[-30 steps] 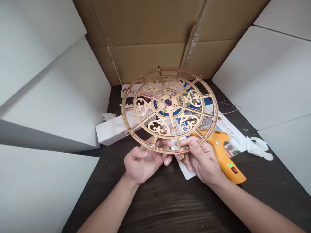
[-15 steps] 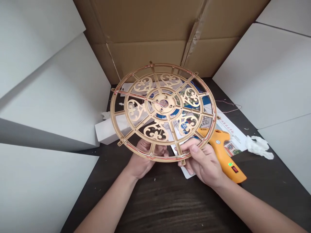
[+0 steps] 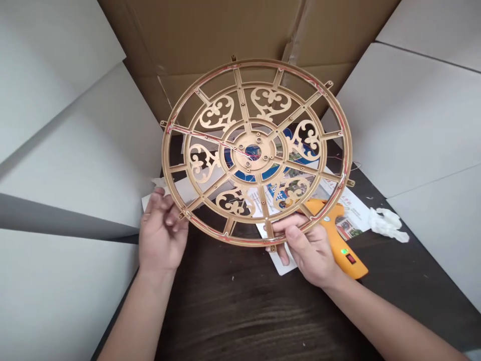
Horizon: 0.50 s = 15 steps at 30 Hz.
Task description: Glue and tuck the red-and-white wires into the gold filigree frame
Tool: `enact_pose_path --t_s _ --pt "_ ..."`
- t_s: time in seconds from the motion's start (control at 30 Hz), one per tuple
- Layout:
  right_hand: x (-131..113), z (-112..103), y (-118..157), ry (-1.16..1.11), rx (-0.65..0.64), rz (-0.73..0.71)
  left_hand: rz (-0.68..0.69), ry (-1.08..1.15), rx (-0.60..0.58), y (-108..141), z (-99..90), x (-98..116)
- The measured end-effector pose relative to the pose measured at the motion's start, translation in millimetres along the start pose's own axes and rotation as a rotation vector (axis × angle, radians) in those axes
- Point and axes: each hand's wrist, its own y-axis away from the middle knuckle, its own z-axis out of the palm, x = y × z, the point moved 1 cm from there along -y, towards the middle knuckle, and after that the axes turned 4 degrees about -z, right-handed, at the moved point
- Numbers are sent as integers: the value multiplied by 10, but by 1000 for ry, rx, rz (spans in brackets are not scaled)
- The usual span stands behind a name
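Note:
A round gold-coloured openwork frame (image 3: 254,220) with scroll ornaments and spokes is held up, tilted so its face shows. Thin red and white wires run along its outer rim and one spoke to the central hole. My right hand (image 3: 310,248) grips the lower rim, thumb on the near face and fingers behind. At the lower left edge, my left hand (image 3: 161,228) has its fingers loosely bent and apart beside the rim; whether they touch it is unclear.
An orange glue gun (image 3: 347,250) with lit green and red marks lies behind my right hand. Printed sheets (image 3: 355,213) and crumpled white tissue (image 3: 389,224) are on the dark table (image 3: 225,311). White panels (image 3: 424,115) and cardboard (image 3: 210,30) enclose the space.
My left hand has moved from under the lower rim out to the left edge. The gold frame is raised and tilted more towards me, with my right hand still gripping it.

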Motion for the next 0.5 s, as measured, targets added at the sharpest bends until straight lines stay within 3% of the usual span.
enact_pose_path --t_s 0.1,0.33,0.43,0.5 --pt "9 -3 -3 21 21 -26 51 50 32 2 14 56" --pt "19 -32 -32 31 65 -34 256 -241 -18 81 36 143" --pt "15 -34 -43 13 93 -29 377 -333 -78 88 28 152" --pt "15 -26 -40 -2 94 -24 348 -385 -140 101 13 71"
